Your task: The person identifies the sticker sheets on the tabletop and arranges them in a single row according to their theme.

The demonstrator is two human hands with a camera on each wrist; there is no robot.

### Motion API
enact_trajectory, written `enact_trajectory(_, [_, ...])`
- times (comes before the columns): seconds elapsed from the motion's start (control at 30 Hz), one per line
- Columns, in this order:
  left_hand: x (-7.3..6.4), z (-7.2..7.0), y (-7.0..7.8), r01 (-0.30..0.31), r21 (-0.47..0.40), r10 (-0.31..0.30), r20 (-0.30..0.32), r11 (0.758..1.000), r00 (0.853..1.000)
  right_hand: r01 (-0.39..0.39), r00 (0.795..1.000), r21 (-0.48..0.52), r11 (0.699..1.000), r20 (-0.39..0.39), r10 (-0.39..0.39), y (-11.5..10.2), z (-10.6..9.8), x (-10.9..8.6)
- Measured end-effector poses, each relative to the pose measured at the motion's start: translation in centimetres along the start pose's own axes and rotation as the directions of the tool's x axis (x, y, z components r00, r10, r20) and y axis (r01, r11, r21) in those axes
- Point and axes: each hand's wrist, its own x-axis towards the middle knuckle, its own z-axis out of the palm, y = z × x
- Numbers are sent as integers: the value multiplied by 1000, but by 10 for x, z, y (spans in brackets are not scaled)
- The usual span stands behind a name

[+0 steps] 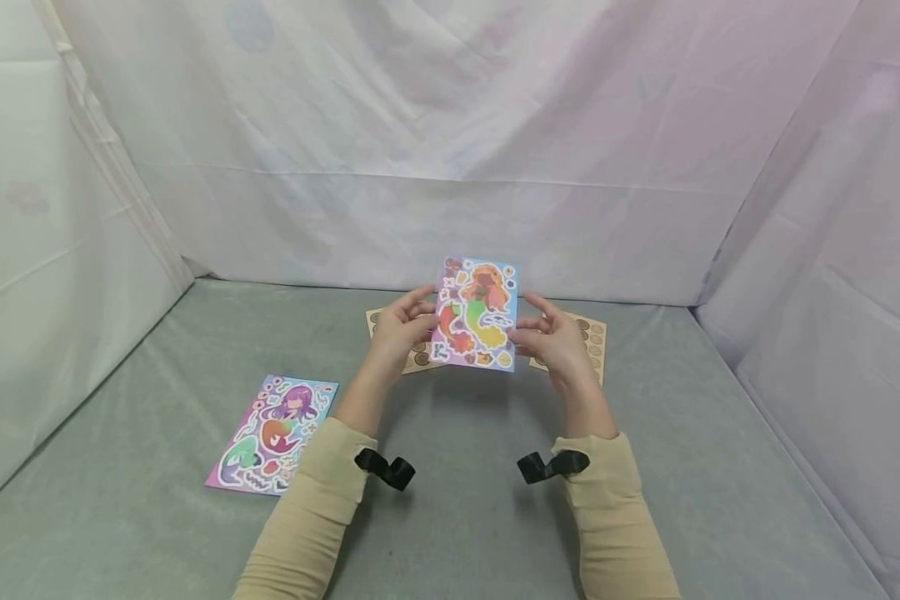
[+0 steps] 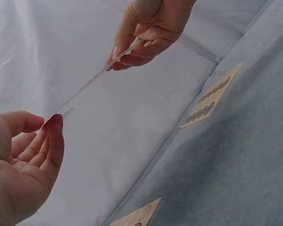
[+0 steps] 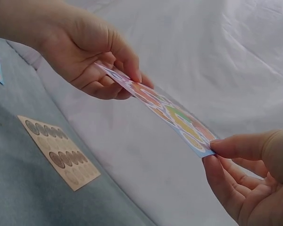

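Note:
Both hands hold up a mermaid sticker sheet [image 1: 477, 313] with a pink-to-blue background, raised above the table. The left hand [image 1: 403, 329] pinches its left edge between thumb and fingers. At the opposite edge, the right hand [image 1: 553, 337] pinches it the same way. The right wrist view shows the printed side of the sheet [image 3: 172, 113] at a slant, with the right thumb near a corner. From the left wrist the sheet [image 2: 87, 87] is seen almost edge-on, stretched between the left hand [image 2: 28, 160] and the right hand [image 2: 153, 28].
A second mermaid sticker sheet [image 1: 273, 437] lies flat on the grey table [image 1: 450, 525], beside the left forearm. Two tan sheets with rows of round stickers lie at the back: one left [image 3: 61, 153], one right [image 2: 212, 96]. White cloth [image 1: 450, 225] hangs behind and at both sides.

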Motion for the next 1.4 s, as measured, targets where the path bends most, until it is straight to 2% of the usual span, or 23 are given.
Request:
enact_trajectory(0.23, [-3,-4,9,-33,29,32,44,999,999,39,999,5,999,33,-39,-7,0,-7])
enact_trajectory(0.63, [-8,-6,19,-63,83,60,46,995,997,87,993,4,996,80,-87,-13,0,-13])
enact_trajectory(0.83, [-11,-6,25,-47,86,46,23,995,999,86,992,13,996,91,-87,-16,1,-17])
enact_trajectory(1.17, [-18,-9,32,-62,44,60,37,997,998,110,985,45,993,128,-115,-20,4,-22])
enact_trajectory(1.4, [-23,-15,33,-67,55,65,42,996,997,133,976,70,989,162,-143,-20,8,-26])
